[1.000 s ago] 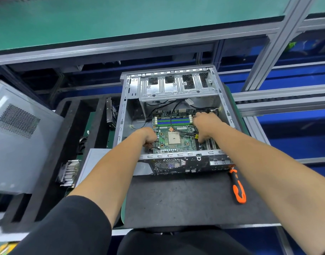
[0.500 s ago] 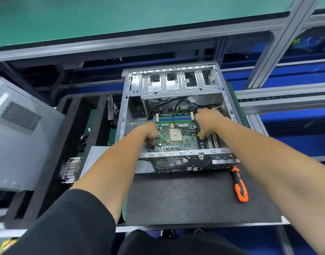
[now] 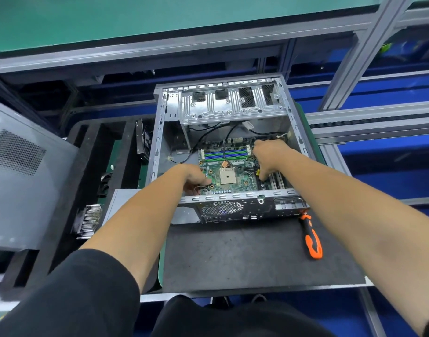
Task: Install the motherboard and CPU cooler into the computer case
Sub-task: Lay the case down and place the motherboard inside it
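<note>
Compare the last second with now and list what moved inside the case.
Little moved. The left hand and right hand remain on the green motherboard in the open grey metal case, shifting only slightly; whether the board itself shifted is unclear. The orange-and-black screwdriver stayed on the dark mat.

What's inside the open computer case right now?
Inside the computer case lies the green motherboard with black cables. The left hand and right hand cover its edges, so the mounting points there stay hidden.
</note>
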The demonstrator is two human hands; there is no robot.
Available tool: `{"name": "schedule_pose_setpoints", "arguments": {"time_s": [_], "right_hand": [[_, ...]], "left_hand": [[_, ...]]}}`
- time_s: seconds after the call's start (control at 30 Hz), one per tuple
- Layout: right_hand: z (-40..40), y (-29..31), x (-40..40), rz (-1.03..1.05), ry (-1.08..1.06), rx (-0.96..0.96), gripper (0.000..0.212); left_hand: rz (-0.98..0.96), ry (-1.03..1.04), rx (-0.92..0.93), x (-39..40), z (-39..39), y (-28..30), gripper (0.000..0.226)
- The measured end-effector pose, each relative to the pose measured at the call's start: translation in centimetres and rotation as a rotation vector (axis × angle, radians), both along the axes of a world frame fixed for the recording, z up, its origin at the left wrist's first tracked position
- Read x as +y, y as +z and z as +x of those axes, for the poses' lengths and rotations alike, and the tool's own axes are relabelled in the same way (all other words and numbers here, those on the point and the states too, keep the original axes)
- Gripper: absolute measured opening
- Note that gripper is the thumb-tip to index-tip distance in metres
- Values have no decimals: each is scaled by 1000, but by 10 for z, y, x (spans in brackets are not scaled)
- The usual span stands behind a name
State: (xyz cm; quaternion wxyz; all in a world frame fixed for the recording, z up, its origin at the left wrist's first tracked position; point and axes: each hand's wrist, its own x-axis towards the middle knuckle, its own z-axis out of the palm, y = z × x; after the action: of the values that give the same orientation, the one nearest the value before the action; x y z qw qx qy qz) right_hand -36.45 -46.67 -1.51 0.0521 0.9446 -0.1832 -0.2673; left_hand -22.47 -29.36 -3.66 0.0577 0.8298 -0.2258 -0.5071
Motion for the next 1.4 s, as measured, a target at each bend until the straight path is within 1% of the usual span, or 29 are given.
{"name": "schedule_pose_setpoints", "arguments": {"time_s": [0.07,0.1,0.17,0.23,0.33,0.43,0.5,0.6,0.67,0.73,0.83,0.93,1.03,1.1,1.17,1.23,1.33,1.4], "right_hand": [[1,-1,0,4,1,4,67],[1,-2,-1,10,-3,6,68],[1,-3,-3,11,2,2,68],[1,-3,-5,1,11,-15,67],[3,-5,-8,-9,23,-24,68],[3,-6,-8,-13,27,-24,69],[3,-6,-8,-19,26,-28,71],[4,-7,-8,-34,27,-13,72],[5,-6,-6,-31,27,5,74],[8,-5,-3,-30,42,40,74],[13,-2,-1,-35,70,94,70],[14,1,-2,-62,106,149,64],[11,0,-2,-74,108,177,60],[9,-2,-2,-81,95,164,61],[10,-1,0,-81,84,160,61],[10,1,2,-87,73,149,59],[11,0,2,-87,58,144,61],[12,-1,4,-92,51,167,62]], "left_hand": [[-26,-15,-33,-2,0,-2,33],[-23,-50,-73,-3,0,-3,39],[8,-163,-203,-3,-1,-3,53],[9,-248,-323,-4,-3,-1,60],[16,-336,-400,-7,-3,-1,56],[37,-401,-418,-7,-4,-1,52],[42,-410,-423,-8,-5,0,50],[51,-383,-407,-8,-4,3,49],[59,-339,-363,-7,-2,3,47],[89,-285,-253,-7,-1,0,38],[144,-130,-43,-9,1,-3,28],[127,-81,45,-14,5,-3,20],[148,-145,16,-22,4,-3,19],[171,-181,-26,-25,4,-5,25],[194,-194,-1,-25,3,-8,29],[209,-192,10,-24,1,-7,27],[186,-218,-76,-25,2,-8,23],[160,-171,-45,-25,3,-11,20]]}}
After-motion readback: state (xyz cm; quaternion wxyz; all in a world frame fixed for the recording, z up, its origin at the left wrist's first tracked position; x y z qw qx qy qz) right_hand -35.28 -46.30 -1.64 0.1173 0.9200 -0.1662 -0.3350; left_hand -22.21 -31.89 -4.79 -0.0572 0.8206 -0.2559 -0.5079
